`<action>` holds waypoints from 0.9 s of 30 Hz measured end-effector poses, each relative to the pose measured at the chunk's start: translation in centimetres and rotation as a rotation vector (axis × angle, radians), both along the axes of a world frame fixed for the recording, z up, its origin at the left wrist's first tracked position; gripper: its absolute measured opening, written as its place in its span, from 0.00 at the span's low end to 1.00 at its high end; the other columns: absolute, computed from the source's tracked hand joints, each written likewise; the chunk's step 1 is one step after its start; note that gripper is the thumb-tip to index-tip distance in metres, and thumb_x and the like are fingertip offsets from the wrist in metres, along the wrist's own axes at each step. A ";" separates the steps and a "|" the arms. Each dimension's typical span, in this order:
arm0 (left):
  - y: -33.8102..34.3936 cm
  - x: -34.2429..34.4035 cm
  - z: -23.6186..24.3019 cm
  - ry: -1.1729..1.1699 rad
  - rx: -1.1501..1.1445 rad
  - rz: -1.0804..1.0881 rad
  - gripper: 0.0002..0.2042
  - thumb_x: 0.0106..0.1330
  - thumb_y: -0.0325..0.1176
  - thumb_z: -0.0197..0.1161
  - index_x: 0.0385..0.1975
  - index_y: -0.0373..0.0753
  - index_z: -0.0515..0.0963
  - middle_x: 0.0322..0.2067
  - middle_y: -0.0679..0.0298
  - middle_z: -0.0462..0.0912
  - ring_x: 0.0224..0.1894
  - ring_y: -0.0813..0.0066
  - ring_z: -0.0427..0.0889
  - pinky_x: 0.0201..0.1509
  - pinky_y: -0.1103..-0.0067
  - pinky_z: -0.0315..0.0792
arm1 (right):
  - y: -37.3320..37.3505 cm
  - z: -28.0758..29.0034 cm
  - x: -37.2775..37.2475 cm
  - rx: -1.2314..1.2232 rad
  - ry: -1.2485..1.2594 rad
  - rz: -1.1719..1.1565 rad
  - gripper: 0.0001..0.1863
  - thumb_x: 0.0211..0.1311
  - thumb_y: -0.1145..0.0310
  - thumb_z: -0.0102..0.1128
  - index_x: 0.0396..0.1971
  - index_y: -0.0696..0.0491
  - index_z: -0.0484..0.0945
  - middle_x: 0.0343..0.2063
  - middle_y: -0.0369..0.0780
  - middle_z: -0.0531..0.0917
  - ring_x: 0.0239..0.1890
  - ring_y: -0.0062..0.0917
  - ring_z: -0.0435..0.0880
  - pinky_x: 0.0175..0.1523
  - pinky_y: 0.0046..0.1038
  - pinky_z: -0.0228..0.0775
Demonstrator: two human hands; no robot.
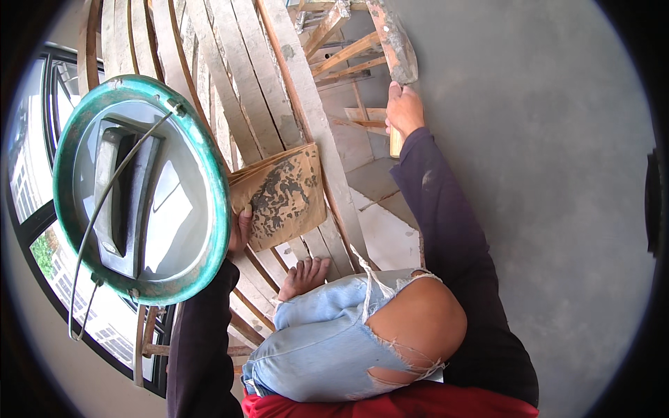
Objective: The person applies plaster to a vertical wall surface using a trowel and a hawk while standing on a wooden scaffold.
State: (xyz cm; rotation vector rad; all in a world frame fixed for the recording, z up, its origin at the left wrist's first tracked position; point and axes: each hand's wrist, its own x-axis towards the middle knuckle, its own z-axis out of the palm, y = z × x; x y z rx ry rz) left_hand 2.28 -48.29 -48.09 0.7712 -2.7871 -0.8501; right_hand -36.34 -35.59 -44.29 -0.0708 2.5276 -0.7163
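My right hand (405, 109) is closed around the wooden handle of a tool (394, 142) at the upper middle. A long orange-brown piece smeared with grey (395, 43) extends beyond the fist; I cannot make out the tool's exact kind. Lower left, my left hand (241, 228) grips the edge of folded brown paper (284, 202), thumb on top, other fingers mostly hidden. Dark blotches mark the paper. Beside that hand stands a green-rimmed bucket (224, 209) holding liquid, with a wire handle. A grey float with a grip (143, 202) is in it.
Worn wooden planks (247, 76) with gaps between them run away from me under the paper and my bare foot (304, 278). Timber pieces (352, 52) lie beyond their right edge. A smooth grey surface (543, 174) fills the right; a dark-framed window (42, 219) is left.
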 end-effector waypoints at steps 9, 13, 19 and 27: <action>0.3 0.5 -1.2 -0.002 -0.112 0.018 0.17 0.73 0.40 0.50 0.54 0.39 0.77 0.54 0.51 0.78 0.60 0.44 0.71 0.67 0.57 0.61 | 0.1 -1.1 -2.1 -0.133 -0.043 -0.142 0.23 0.74 0.51 0.42 0.38 0.60 0.71 0.19 0.43 0.76 0.11 0.29 0.75 0.15 0.34 0.70; 0.1 -0.5 -0.3 0.131 0.145 0.027 0.17 0.73 0.39 0.49 0.52 0.37 0.78 0.51 0.50 0.78 0.55 0.45 0.72 0.62 0.57 0.63 | -0.2 -1.6 -3.1 -0.172 -0.100 -0.155 0.21 0.73 0.50 0.44 0.32 0.55 0.69 0.18 0.41 0.74 0.11 0.29 0.73 0.14 0.35 0.69; 0.2 0.2 -1.2 0.141 -0.016 0.013 0.17 0.73 0.38 0.49 0.52 0.36 0.77 0.52 0.50 0.78 0.57 0.45 0.71 0.63 0.57 0.63 | 0.5 -0.4 0.4 -0.091 0.003 -0.082 0.25 0.74 0.52 0.41 0.37 0.63 0.72 0.19 0.44 0.76 0.11 0.30 0.75 0.15 0.34 0.71; -0.1 0.3 -1.0 0.041 -0.064 -0.026 0.17 0.73 0.37 0.48 0.53 0.34 0.77 0.52 0.49 0.77 0.57 0.44 0.71 0.65 0.57 0.62 | 0.5 -0.5 -0.1 -0.185 -0.139 -0.196 0.24 0.74 0.50 0.41 0.38 0.59 0.70 0.18 0.40 0.72 0.13 0.27 0.73 0.18 0.33 0.72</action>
